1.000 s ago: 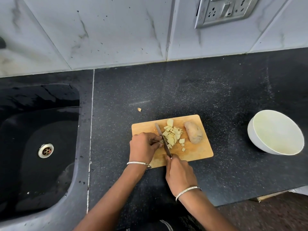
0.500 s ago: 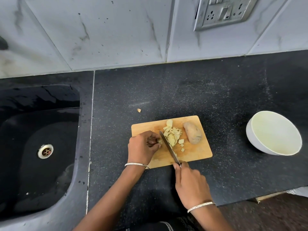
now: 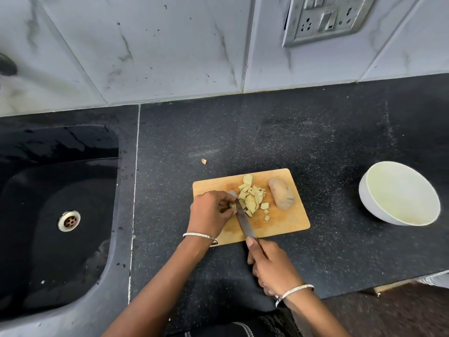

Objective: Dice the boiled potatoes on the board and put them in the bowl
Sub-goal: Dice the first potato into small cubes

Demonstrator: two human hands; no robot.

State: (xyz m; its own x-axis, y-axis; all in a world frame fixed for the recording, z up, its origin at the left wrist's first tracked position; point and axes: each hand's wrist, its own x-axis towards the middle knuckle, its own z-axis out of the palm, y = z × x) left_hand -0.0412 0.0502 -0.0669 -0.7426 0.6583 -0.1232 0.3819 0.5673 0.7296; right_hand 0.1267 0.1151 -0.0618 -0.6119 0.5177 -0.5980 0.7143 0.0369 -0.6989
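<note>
A wooden cutting board (image 3: 286,227) lies on the black counter. On it sit a pile of pale diced potato (image 3: 252,198) and, to the right, a whole potato (image 3: 281,197) with its skin on. My left hand (image 3: 209,212) pinches a small piece of potato against the board's left part. My right hand (image 3: 272,266) grips the handle of a knife (image 3: 243,220), whose blade lies across the board beside my left fingertips. An empty white bowl (image 3: 379,215) stands on the counter to the right of the board.
A black sink (image 3: 56,215) with a metal drain fills the left. One stray potato bit (image 3: 203,161) lies on the counter beyond the board. A tiled wall with a socket plate (image 3: 323,18) rises behind. The counter's front edge runs at the lower right.
My right hand has drawn back toward me with the knife, so the blade slid nearer along the board. My left hand stays on the potato piece.
</note>
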